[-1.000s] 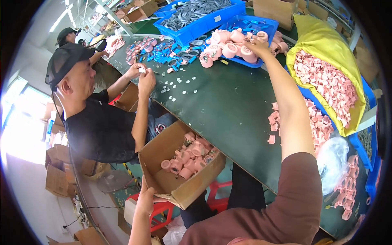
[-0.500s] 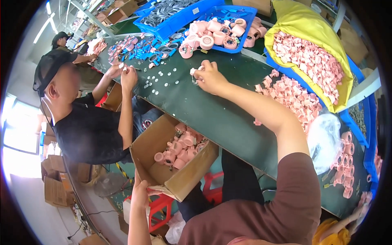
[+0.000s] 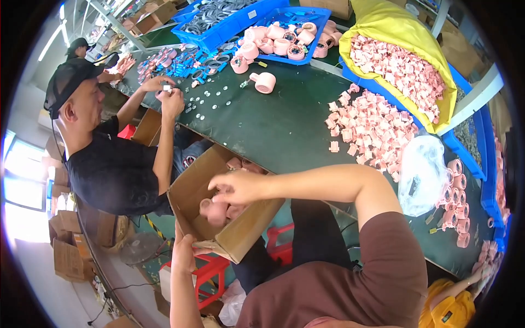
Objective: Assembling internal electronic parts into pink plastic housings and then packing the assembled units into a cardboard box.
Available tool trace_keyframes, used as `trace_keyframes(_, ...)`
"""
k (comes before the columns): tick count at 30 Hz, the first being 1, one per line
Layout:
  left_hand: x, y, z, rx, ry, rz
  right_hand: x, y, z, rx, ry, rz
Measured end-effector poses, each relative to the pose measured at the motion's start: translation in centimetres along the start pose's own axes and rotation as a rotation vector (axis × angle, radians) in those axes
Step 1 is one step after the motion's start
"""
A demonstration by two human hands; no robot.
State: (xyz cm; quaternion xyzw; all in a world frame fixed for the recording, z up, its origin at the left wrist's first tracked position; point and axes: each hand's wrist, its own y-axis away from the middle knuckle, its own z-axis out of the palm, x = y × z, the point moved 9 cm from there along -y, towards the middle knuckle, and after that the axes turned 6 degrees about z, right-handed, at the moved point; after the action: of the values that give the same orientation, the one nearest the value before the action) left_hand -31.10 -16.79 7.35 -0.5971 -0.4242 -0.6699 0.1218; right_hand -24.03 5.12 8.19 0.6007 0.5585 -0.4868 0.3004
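My left hand (image 3: pixel 184 252) grips the near left edge of an open cardboard box (image 3: pixel 246 236), which is tilted beside my legs. Inside lie several pink round plastic housings (image 3: pixel 235 211). My right hand (image 3: pixel 240 187) reaches in over them, its fingers apart and curved, apparently with nothing between them. Just below the fingertips, one pink housing (image 3: pixel 214 212) is blurred, and whether the fingers touch it is unclear. On the green table (image 3: pixel 279 128) a single pink housing with a short stem (image 3: pixel 264 82) lies by itself.
Small pink clips (image 3: pixel 374 128) form a heap on the right, below a yellow sack (image 3: pixel 402 68) of similar pieces. Blue trays (image 3: pixel 303 54) line the back. White discs (image 3: pixel 202 108) lie scattered near a co-worker (image 3: pixel 109 164) on the left. A clear plastic bag (image 3: pixel 421 175) rests at right.
My right hand has left the table and moved down into the box. The pink housing it held now lies on the table. My left hand keeps its grip; the view has shifted slightly.
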Motion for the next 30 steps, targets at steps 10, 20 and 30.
trace_keyframes(10, -0.1, 0.6, -2.2, 0.09, 0.016, -0.043, 17.5, 3.1, -42.2, 1.218, 0.638, 0.679)
trace_keyframes(20, -0.2, -2.6, -1.6, 0.085, 0.057, -0.095, 27.1, 5.1, -52.1, 1.312, 0.527, 0.668)
trace_keyframes(30, 0.3, -1.9, -0.8, 0.023, 0.054, -0.058, 11.4, 4.1, -35.4, 1.231, 0.37, -0.013)
